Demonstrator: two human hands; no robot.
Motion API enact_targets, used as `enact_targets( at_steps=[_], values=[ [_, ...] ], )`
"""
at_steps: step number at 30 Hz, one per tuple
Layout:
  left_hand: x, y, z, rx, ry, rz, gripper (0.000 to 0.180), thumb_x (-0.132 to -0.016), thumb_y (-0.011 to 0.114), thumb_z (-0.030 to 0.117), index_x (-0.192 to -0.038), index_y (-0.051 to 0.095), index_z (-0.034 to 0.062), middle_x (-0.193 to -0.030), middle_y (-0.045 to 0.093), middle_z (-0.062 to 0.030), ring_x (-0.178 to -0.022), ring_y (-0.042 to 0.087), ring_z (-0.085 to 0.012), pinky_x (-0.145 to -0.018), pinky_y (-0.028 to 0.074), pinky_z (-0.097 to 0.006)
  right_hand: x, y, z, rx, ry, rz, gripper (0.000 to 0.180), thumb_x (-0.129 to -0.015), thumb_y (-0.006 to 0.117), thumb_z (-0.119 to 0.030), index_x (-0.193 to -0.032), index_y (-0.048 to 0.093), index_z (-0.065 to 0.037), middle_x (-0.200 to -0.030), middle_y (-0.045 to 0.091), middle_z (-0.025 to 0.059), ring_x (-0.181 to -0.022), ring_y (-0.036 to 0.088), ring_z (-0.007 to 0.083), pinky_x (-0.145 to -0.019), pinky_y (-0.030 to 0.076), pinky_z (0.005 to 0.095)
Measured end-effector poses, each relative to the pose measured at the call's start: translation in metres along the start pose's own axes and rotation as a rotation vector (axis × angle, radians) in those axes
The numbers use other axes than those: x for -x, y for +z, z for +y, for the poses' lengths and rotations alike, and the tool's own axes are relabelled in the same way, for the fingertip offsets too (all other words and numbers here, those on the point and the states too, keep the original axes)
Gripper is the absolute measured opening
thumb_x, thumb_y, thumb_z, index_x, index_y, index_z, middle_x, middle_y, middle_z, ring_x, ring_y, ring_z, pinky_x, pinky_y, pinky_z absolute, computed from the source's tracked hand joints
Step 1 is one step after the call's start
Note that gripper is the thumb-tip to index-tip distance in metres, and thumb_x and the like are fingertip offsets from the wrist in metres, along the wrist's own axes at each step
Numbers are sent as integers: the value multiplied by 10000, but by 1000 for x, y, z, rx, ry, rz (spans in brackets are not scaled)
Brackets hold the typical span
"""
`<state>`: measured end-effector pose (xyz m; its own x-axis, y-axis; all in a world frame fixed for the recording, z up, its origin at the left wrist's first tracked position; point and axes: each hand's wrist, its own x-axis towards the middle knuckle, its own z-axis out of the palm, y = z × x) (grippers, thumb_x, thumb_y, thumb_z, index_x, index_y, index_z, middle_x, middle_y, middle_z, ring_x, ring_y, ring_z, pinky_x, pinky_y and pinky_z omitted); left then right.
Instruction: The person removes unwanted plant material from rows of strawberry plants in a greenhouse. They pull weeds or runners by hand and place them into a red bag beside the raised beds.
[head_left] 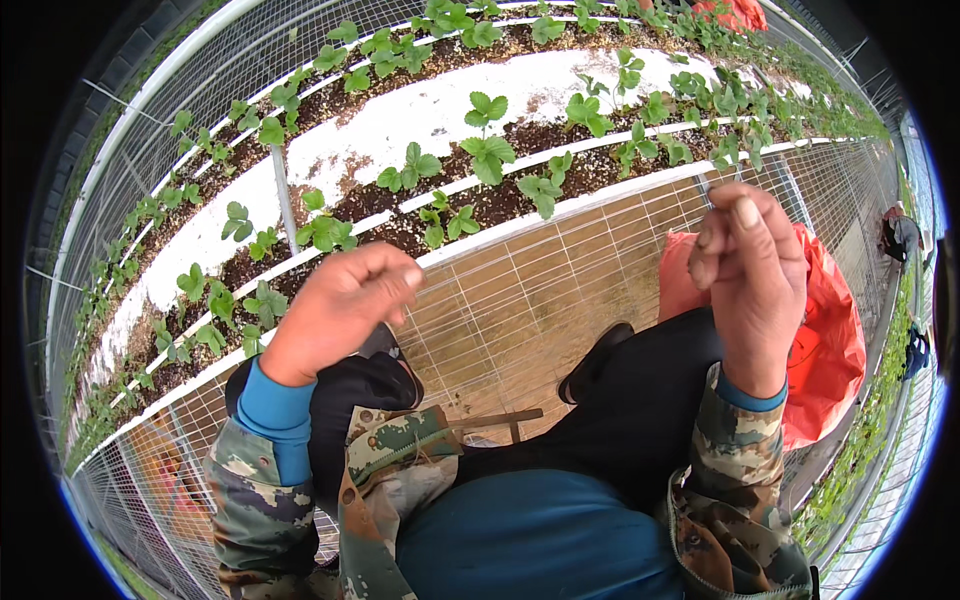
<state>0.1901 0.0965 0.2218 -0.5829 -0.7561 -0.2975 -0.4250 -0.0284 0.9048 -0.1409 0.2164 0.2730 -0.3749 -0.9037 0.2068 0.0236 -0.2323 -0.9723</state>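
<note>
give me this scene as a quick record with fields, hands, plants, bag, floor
left hand: raised, fingers curled, nothing visible in it
right hand: raised, fingertips pinched together; whether they hold anything cannot be told
plants: small green leafy plants in rows of dark soil with a white cover between them
bag: red, beside the right leg
floor: wire mesh walkway

**Camera position: single head-worn view**

One fisheye view, worn on the head, faces steeply down over the lap and knees, close to both raised hands. The raised planting bed (420,120) curves across the upper frame beyond.
</note>
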Motion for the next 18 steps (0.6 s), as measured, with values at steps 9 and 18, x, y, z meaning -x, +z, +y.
enact_targets(
  at_steps=[9,18],
  values=[
    [-12,48,-55,-904,76,-501,242,-920,702,310,-1009,683,87,-893,678,-106,-859,690,-358,-691,530,-498,-56,26,93,777,-70,-879,218,-913,758,-117,-1096,714,-7,-944,728,174,-847,719,347,-726,578,400],
    [-105,42,-43,-667,137,-406,239,-910,730,284,-1023,644,93,-888,599,-78,-817,663,-305,-738,487,-442,-90,28,159,739,181,-1142,331,-891,773,-227,-1155,682,-51,-976,705,125,-869,698,362,-715,571,443]
  ],
)
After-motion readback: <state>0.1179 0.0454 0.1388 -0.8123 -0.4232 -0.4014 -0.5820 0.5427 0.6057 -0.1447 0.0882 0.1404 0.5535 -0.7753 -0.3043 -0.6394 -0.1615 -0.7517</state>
